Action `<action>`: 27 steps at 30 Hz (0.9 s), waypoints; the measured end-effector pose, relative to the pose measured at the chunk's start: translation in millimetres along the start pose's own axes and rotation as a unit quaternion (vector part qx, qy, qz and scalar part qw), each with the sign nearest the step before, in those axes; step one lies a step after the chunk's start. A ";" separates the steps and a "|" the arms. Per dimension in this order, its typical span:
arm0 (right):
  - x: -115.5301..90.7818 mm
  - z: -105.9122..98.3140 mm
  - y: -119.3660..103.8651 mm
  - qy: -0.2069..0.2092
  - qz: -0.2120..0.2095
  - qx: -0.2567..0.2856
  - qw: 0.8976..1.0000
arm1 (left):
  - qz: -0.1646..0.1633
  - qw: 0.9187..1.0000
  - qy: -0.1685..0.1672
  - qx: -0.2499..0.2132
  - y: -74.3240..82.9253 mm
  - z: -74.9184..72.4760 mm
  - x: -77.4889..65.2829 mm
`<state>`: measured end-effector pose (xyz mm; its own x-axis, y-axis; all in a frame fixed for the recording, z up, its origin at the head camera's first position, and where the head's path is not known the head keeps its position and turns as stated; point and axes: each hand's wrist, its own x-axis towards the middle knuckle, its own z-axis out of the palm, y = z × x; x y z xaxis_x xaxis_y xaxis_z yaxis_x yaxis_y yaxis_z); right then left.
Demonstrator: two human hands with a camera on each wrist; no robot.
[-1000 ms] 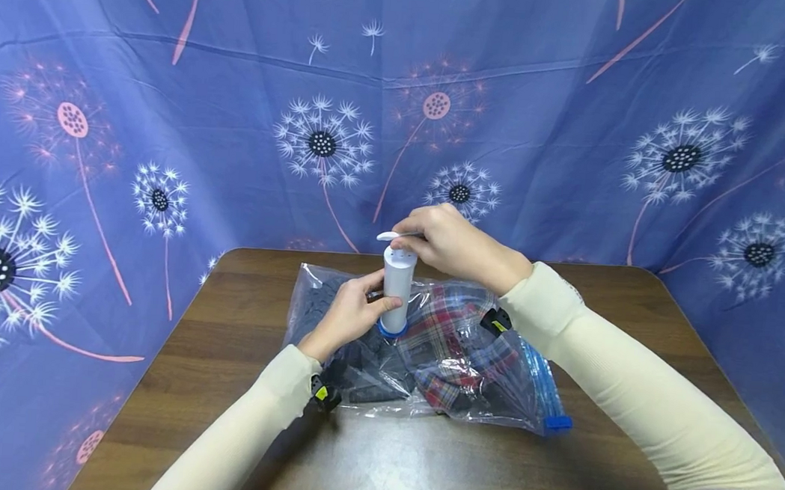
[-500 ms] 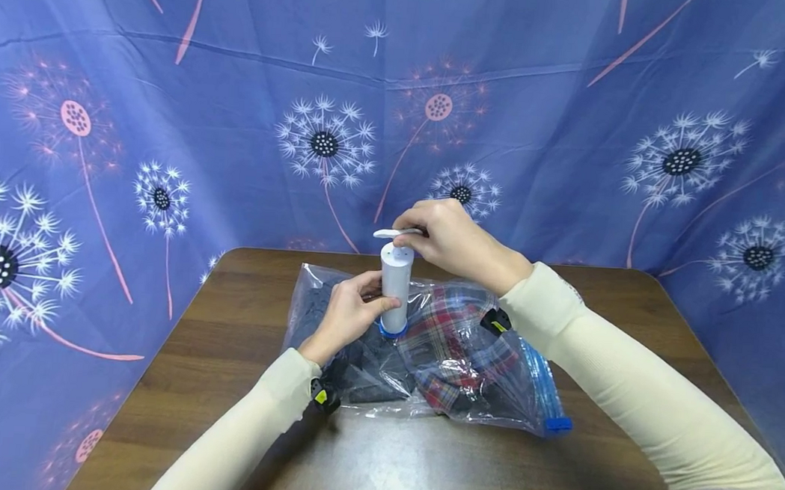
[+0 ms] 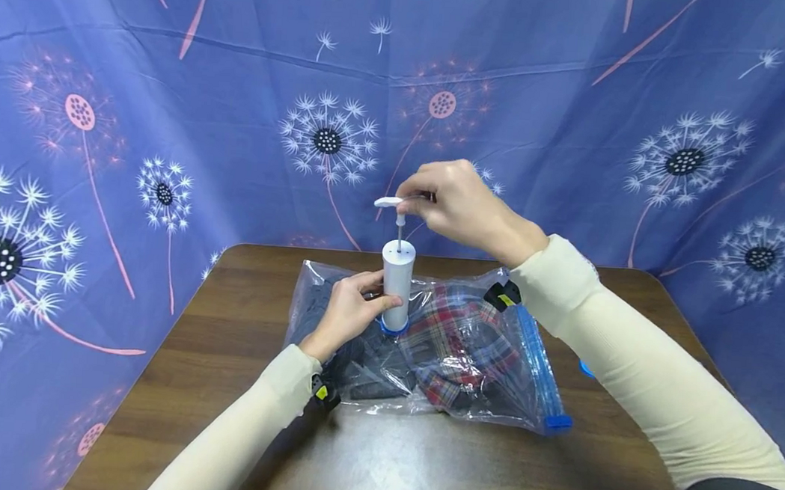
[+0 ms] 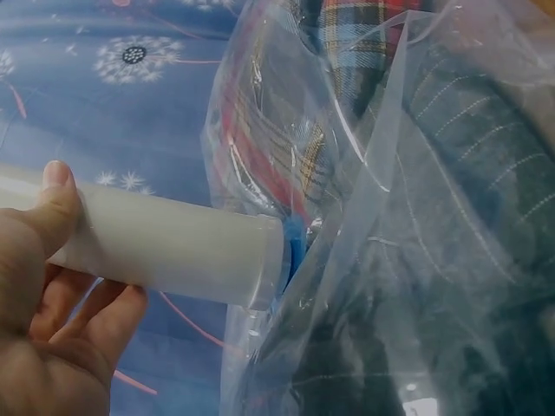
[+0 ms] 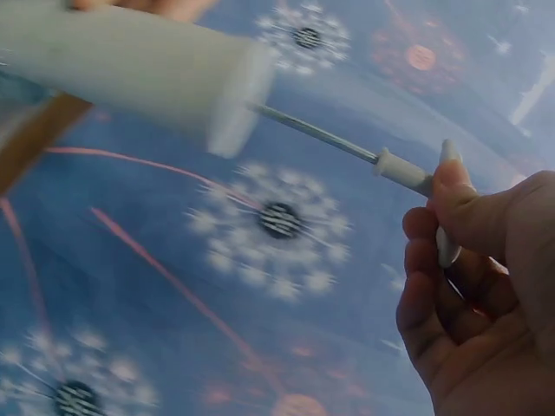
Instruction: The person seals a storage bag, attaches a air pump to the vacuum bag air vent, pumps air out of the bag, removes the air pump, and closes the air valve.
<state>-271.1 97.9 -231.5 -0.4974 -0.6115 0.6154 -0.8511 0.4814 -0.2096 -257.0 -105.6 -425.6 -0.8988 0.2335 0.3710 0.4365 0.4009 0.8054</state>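
A white hand pump (image 3: 397, 286) stands upright on a clear vacuum storage bag (image 3: 417, 396), its base on a blue valve ring (image 4: 296, 247). Dark clothing (image 3: 364, 374) and a red-and-blue plaid garment (image 3: 455, 331) lie inside the bag. My left hand (image 3: 348, 313) grips the pump's barrel, thumb on the near side. My right hand (image 3: 459, 204) grips the white T-handle (image 3: 387, 201) above the barrel. Between handle and barrel a thin metal rod (image 5: 316, 133) is exposed.
A blue slider (image 3: 558, 421) sits at the near end of the bag's blue zip strip (image 3: 539, 366). On the wooden table (image 3: 218, 339), a small blue round piece (image 3: 586, 368) lies partly behind the right sleeve. A dandelion-print cloth (image 3: 238, 116) hangs behind the table.
My right hand has risen with the pump handle, drawing the metal rod out of the barrel. My left hand stays on the barrel. The small blue piece has come into view.
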 end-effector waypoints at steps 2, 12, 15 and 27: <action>9.1 -13.5 -4.3 0.021 -0.012 -0.012 1.000 | 0.000 1.000 -0.005 -0.001 -0.8 0.4 -0.3; 37.4 -74.1 -30.0 0.107 -0.037 -0.084 0.990 | -0.025 0.998 -0.040 -0.028 -3.1 -1.1 0.2; 36.5 -73.8 -27.9 0.102 -0.039 -0.085 0.990 | -0.037 0.998 -0.051 -0.028 -2.0 -1.8 1.3; 7.4 -12.8 -2.7 -0.024 -0.024 -0.035 0.999 | -0.046 0.998 -0.041 -0.013 -5.0 -0.9 5.7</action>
<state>-270.3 100.1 -216.7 -0.4649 -0.6641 0.5855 -0.8613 0.4923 -0.1254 -264.4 -107.0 -427.1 -0.9283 0.2688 0.2569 0.3503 0.4007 0.8466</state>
